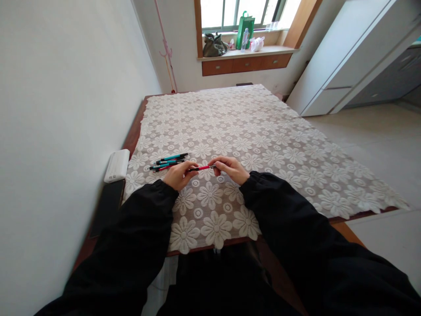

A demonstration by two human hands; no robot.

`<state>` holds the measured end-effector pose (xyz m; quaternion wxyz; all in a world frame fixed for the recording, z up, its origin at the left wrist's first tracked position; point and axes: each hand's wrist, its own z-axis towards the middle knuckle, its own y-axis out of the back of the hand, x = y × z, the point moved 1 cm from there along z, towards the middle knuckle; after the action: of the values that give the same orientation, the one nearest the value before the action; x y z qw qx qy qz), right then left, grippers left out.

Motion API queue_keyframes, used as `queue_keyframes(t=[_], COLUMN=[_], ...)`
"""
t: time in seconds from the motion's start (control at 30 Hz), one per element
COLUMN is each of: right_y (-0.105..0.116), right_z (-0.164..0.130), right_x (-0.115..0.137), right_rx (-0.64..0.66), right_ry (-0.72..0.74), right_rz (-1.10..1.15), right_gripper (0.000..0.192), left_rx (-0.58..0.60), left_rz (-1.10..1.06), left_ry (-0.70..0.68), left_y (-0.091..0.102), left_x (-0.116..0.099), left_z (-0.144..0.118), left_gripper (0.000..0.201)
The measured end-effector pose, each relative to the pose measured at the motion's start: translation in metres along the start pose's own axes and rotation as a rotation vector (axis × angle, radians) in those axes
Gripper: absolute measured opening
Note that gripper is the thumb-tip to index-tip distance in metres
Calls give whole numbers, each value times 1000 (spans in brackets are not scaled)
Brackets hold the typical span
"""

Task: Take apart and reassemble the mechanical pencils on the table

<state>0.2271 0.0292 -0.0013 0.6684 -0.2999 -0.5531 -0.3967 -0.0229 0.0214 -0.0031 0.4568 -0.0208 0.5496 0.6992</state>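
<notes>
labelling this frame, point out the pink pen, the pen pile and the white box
pink pen (201,168), head view, pink barrel showing between the two hands
pen pile (169,161), head view, middle of the teal pens
white box (117,165), head view, top face

Bright daylight enters through the window (243,13) at twelve o'clock, where the panes are blown out to white. The worktop (250,127) is evenly lit with only soft shadows. Wide-angle distortion bends the wall (59,109) at nine o'clock; focus is sharp throughout.
</notes>
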Motion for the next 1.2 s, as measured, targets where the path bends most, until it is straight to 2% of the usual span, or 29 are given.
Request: queue_keyframes(t=[0.07,0.13,0.23,0.33,0.47,0.67,0.87,1.0,1.1,1.2], right_y=[-1,-1,-2,-1,0,-1,-2,-3,-4,-4], right_z=[-1,-2,-3,-3,-3,-2,-2,-2,-3,-4], right_x=[-1,-1,-1,-2,-5,-7,-7,-5,-2,1], right_rx=[-90,-107,-14,83,115,114,91,83,76,69], right_ry=[39,66,86,103,81,30,27,50,92,113], right_rz=[-231,-429,-662,-801,-872,-937,-891,-824,-836,-864], right_gripper=[29,25,27,28,32,29,23,19,19,17], left_rx=[-12,-27,-34,-17,22,98,86,100,139,147], left_rz=[9,27,37,54,102,155,266,281,255,199], left_ry=[0,-11,-37,-45,-26,-43,-81,-7,49,48], left_y=[0,0,0,1,2,1,-2,-2,-2,-1], left_x=[0,-1,-1,-1,-2,-2,-4,-8,-11,-11], left_z=[0,0,0,1,1,2,1,0,1,2], left_gripper=[21,21,22,23,22,26,29,30,41,48])
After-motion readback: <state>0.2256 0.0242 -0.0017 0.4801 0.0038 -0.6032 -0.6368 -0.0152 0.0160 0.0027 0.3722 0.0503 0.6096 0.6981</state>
